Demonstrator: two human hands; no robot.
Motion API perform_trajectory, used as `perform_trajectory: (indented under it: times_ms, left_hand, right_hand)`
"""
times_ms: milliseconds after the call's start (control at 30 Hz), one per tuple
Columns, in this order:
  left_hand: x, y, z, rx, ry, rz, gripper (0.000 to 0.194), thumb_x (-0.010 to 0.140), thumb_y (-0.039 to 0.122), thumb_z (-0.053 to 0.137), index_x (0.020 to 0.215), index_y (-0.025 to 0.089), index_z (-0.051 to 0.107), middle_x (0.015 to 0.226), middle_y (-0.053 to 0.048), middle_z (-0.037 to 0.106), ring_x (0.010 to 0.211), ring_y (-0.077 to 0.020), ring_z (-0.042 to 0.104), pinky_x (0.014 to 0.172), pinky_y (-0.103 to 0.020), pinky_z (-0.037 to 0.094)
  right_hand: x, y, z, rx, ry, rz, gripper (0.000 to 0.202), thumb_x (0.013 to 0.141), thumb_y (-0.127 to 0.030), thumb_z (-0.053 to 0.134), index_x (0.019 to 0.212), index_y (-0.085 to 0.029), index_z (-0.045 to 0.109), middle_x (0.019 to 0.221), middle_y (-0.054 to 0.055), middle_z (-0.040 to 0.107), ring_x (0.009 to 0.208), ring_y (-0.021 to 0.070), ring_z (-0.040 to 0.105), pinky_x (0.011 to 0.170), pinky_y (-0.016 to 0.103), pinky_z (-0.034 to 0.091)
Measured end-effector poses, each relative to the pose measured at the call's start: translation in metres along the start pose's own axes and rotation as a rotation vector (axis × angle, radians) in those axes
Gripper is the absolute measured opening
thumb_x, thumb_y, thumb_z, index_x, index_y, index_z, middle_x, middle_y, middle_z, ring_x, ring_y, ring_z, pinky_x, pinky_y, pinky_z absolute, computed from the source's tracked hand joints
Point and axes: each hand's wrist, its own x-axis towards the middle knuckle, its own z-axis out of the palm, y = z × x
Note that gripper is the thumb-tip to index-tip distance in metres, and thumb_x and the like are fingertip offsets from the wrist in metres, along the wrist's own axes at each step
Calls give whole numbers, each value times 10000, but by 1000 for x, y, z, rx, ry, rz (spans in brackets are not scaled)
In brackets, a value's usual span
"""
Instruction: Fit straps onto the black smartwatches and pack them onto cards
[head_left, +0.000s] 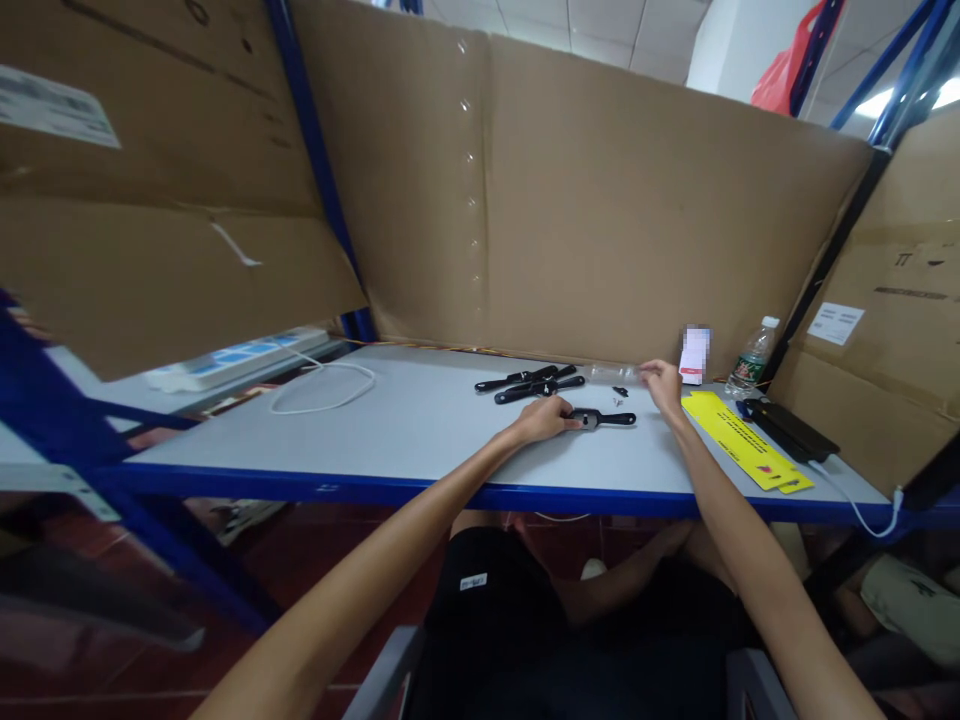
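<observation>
My left hand (pixel 547 418) is closed round the left part of a black spokeshave (pixel 600 420), which lies on the table with its grey metal plate and right handle showing. Farther right, my right hand (pixel 661 385) is raised a little, its fingers pinched together; what they hold, if anything, is too small to make out. Just left of those fingers lies a clear plastic bag (pixel 611 373). Small black parts (pixel 620 391) and small silvery pieces (pixel 618 402) rest between the hands. Behind my left hand, several more black spokeshaves (pixel 532 382) lie in a loose pile.
On the right are a yellow printed card (pixel 739 437), a black case (pixel 793 430), a plastic bottle (pixel 752 358) and an upright white card (pixel 695 358). A white cable (pixel 330 400) loops on the left of the grey tabletop (pixel 420 440). Cardboard (pixel 600 220) walls the back and sides.
</observation>
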Motion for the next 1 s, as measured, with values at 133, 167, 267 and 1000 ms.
perform_trajectory:
  times_ms: [133, 167, 267, 1000]
  left_hand:
    - [-4, 6, 0, 118, -10, -22, 326, 855, 498, 647, 704, 209, 660, 644, -1, 584, 638, -169, 504, 617, -284, 254]
    - [-5, 7, 0, 123, -10, -22, 325, 862, 499, 636, 717, 210, 667, 655, -4, 594, 645, -172, 513, 619, -284, 255]
    - [-8, 11, 2, 142, 2, -19, 327, 866, 506, 626, 740, 210, 685, 678, -15, 617, 658, -177, 529, 625, -283, 257]
    - [-9, 11, 3, 109, 53, -21, 283, 824, 472, 701, 721, 208, 712, 647, -16, 614, 656, -188, 550, 627, -286, 274]
  right_hand:
    - [4, 22, -4, -335, -118, -32, 110, 737, -148, 649, 768, -193, 745, 775, 44, 737, 814, 207, 678, 796, 287, 498]
    - [4, 26, -2, -390, -141, -44, 95, 754, -159, 670, 784, -193, 753, 804, 54, 747, 847, 217, 684, 817, 293, 498]
    - [7, 29, 9, -528, -131, -49, 140, 836, -211, 682, 936, -192, 778, 960, 89, 771, 978, 235, 695, 876, 294, 493]
    - [57, 56, 27, -434, -391, 93, 132, 655, -156, 819, 745, -147, 722, 569, -31, 595, 519, 99, 515, 502, 199, 361]
